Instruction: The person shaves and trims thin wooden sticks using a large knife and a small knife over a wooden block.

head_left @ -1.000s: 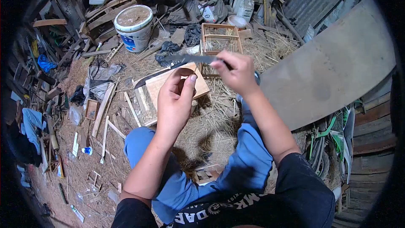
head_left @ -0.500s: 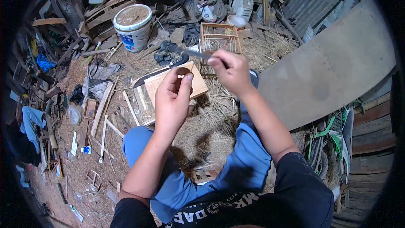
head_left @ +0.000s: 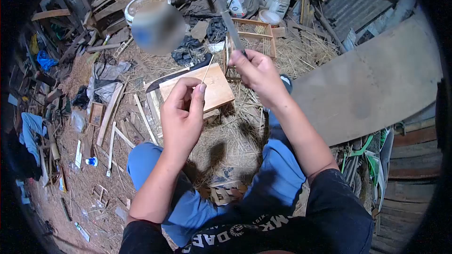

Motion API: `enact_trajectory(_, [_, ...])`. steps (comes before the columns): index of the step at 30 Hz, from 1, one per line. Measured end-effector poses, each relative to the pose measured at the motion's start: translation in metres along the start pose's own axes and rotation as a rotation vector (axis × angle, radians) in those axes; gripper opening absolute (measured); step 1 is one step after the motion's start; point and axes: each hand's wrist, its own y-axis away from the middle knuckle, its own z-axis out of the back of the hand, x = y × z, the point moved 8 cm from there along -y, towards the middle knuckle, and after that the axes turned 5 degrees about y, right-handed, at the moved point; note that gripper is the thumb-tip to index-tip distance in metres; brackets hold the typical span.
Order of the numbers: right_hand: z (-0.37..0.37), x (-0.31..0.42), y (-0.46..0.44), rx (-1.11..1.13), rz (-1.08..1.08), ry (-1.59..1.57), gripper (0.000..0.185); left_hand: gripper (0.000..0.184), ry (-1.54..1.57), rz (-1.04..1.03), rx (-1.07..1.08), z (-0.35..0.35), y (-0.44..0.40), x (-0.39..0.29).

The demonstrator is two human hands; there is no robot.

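Between the thumb and fingers of my left hand is a thin wooden stick, pointing up and slightly right. My right hand is closed around the dark handle of a knife, whose blade points away from me and is a little blurred. Blade and stick are apart. Below my hands sits a pale wooden block. Along its far side lies a larger blade with a curved black handle, partly hidden behind the block.
A slatted wooden frame stands beyond my right hand. At the back left is a bucket, partly blurred. A large curved board leans in on the right, above a green and white motorbike. Straw and wood strips cover the floor.
The knife has swung from pointing left, near the stick, to pointing up and away. My left hand has shifted slightly down and left, and the stick shows more clearly.
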Motion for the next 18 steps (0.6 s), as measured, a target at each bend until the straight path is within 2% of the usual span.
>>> enact_trajectory(1, [-0.007,0.0,-0.004,0.041,-0.004,0.016,0.028,0.01,-0.041,-0.057,-0.003,0.002,-0.005,-0.003])
enact_trajectory(2, [-0.008,-0.005,-0.011,0.042,-0.003,0.006,0.02,0.01,-0.09,-0.009,-0.001,0.006,-0.007,-0.001])
enact_trajectory(6, [-0.022,0.001,-0.039,0.093,0.027,0.041,0.018,0.01,-0.108,0.058,0.021,0.009,-0.029,0.018])
enact_trajectory(9, [-0.036,0.001,-0.059,0.154,-0.023,0.094,0.019,0.007,-0.092,0.018,-0.002,0.011,-0.049,0.03])
enact_trajectory(11, [-0.043,0.0,-0.079,0.161,0.122,0.193,0.019,0.007,-0.091,-0.015,0.005,0.011,-0.064,0.03])
enact_trajectory(18, [-0.043,0.002,-0.121,0.162,0.027,0.179,0.017,0.008,-0.109,-0.099,0.021,0.028,-0.12,0.042])
